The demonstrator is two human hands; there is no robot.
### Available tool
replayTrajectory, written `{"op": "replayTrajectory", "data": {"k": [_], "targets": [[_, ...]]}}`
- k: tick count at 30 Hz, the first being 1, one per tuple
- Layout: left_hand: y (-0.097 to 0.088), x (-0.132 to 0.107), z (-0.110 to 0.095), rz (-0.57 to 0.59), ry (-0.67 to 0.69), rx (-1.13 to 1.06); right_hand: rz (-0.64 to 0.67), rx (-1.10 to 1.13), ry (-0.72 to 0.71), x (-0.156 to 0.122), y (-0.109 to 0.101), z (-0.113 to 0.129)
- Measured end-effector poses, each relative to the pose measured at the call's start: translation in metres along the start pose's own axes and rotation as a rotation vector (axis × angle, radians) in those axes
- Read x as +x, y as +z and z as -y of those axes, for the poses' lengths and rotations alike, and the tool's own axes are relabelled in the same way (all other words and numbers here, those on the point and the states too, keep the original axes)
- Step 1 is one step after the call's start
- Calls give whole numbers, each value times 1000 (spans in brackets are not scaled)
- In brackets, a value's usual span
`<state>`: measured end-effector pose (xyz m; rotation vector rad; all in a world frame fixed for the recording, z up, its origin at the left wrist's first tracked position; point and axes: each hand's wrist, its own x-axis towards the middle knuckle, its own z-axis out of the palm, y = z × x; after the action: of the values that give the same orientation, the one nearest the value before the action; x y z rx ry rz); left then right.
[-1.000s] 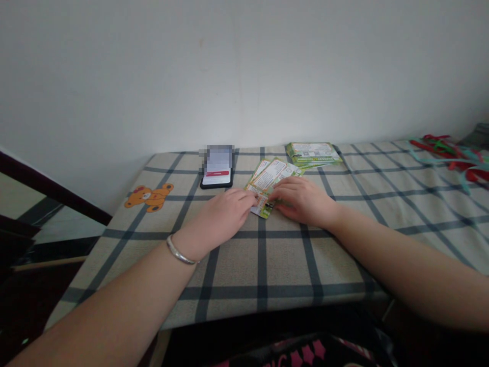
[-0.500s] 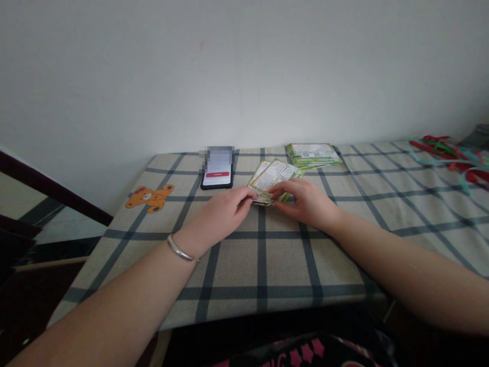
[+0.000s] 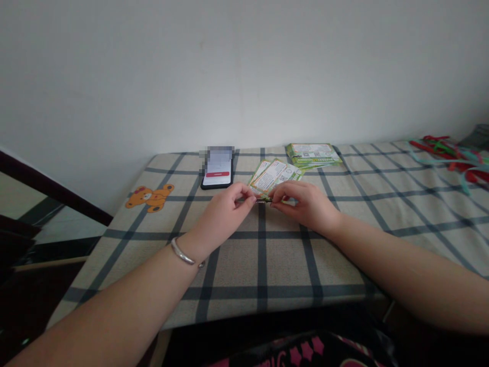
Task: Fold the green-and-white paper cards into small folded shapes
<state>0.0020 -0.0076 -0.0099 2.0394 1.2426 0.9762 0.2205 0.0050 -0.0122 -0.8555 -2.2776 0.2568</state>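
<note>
A fan of green-and-white printed cards [image 3: 272, 175] lies on the checked tablecloth, beyond and partly under my hands. At its near edge, my left hand [image 3: 233, 206] pinches one end of a thin, dark-edged flat piece [image 3: 263, 201], thumb against fingers. The other end is between the thumb and curled fingers of my right hand [image 3: 305, 204]. That piece shows almost edge-on, so I cannot tell whether it is a card. My right fingers cover the lower right part of the fan.
A phone [image 3: 217, 179] with a lit screen lies behind my left hand. Near the wall is a stack of similar cards [image 3: 315, 154]. Red, green and pale-blue ribbons [image 3: 454, 158] lie at the right. A bear cutout [image 3: 151, 198] is at the left edge.
Both hands have risen slightly, and their fingers have closed into pinches. The thin piece now shows edge-on between them; the fanned cards and phone stay put.
</note>
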Motion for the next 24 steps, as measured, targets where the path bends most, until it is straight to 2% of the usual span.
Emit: {"op": "replayTrajectory", "data": {"k": [6,9,15,19,24], "targets": [[0,1,3,-17,15,4,-81,-70,-64,1,-1,5],[-1,0,1,-36,64,80,-74,-124,-107,2,-1,6],[-2,-2,-5,13,156,208,-63,-192,-148,2,2,8],[-3,-2,-6,-27,146,198,-119,-228,-184,1,3,8],[-4,0,-1,-82,138,252,-87,-212,-229,2,3,7]]}}
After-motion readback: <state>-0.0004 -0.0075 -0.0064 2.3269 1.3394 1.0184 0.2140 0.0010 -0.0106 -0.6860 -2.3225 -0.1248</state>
